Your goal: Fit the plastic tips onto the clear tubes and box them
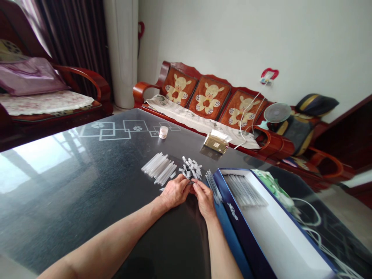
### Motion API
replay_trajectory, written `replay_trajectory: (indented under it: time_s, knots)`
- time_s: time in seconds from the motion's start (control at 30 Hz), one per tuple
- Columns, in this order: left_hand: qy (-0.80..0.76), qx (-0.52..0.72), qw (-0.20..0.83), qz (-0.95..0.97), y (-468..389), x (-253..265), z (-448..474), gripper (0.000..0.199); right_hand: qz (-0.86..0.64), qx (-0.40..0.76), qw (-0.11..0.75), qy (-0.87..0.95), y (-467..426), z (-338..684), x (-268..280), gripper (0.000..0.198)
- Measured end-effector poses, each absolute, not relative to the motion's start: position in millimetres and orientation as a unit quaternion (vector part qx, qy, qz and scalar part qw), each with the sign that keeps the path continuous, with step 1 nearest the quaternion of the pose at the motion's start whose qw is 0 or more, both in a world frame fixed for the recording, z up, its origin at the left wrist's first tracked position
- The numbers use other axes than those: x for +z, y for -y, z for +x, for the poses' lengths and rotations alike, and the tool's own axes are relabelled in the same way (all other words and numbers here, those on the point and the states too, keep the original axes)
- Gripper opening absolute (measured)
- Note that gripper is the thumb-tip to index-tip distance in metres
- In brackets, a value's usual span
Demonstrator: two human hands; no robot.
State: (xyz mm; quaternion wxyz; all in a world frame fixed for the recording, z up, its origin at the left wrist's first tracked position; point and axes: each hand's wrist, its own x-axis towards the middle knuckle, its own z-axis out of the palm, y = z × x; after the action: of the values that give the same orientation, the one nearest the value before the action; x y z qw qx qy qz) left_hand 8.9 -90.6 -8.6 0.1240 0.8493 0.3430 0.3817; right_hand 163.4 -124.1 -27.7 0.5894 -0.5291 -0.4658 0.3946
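My left hand [176, 190] and my right hand [204, 197] meet close above the dark table, fingertips pinched together. Between them is a small dark piece [192, 183], mostly hidden by the fingers. A pale pointed tip [162, 189] shows beside my left hand; whether it is held or lying there I cannot tell. Just beyond the hands is a loose heap of small white and dark caps [190, 167]. To its left lie several translucent white pen barrels [159, 167], side by side. Thin refills [213, 186] lie in a bundle right of my right hand.
A long blue box [247, 228] with a white inside holds a row of clear pens [244, 190]. Further back stand a small round tub [163, 132] and a tissue box [216, 143]. A green packet [273, 188] and white cables [312, 217] lie at right.
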Motion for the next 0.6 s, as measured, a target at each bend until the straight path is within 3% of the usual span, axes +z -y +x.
replay_trajectory:
  time_s: [0.6]
  knots:
    - [-0.366, 0.349, 0.007, 0.863, 89.7, -5.7, 10.7, 0.024, -0.552, 0.384, 0.582, 0.457, 124.5, 160.0, -21.9, 0.037]
